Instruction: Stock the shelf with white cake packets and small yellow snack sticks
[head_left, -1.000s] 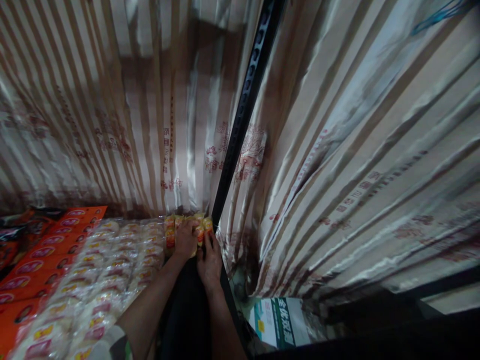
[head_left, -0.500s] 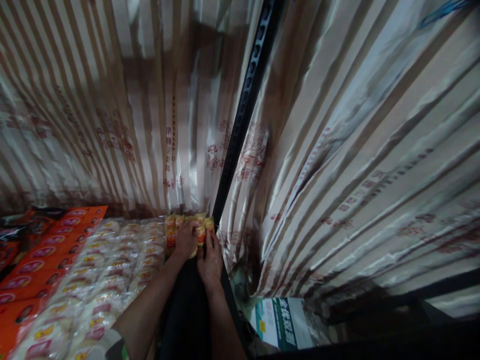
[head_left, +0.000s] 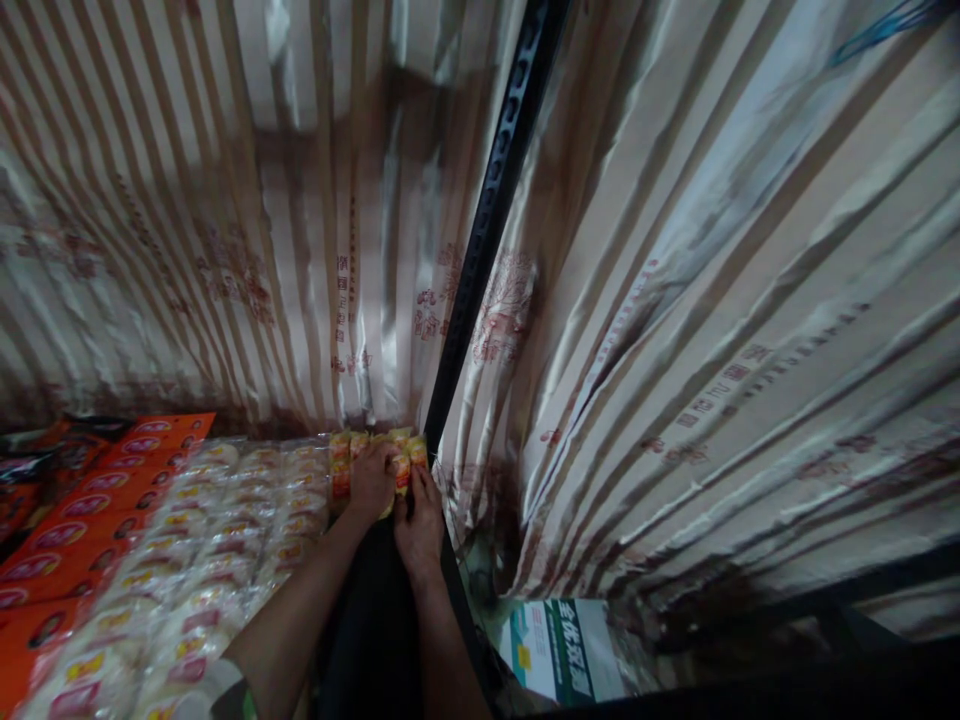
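Small yellow packets with red labels (head_left: 341, 470) stand in rows at the far corner of the shelf. Both of my hands are among them. My left hand (head_left: 373, 480) has its fingers curled around one yellow packet (head_left: 402, 470) from the left. From the right, my right hand (head_left: 420, 515) presses its fingertips against the same packet, fingers bent. The hands partly cover the packets below. Left of them lie rows of clear-wrapped round white cakes (head_left: 217, 540), close against the yellow packets.
Orange packets (head_left: 67, 530) lie in a row at the left. A black slotted post (head_left: 487, 210) rises beside the packets. Striped pleated sheeting (head_left: 300, 230) hangs behind and to the right. A green and white printed bag (head_left: 559, 645) lies low at the right.
Hardly anything differs. Both hands stay at the same yellow packet, and the view has shifted only slightly.
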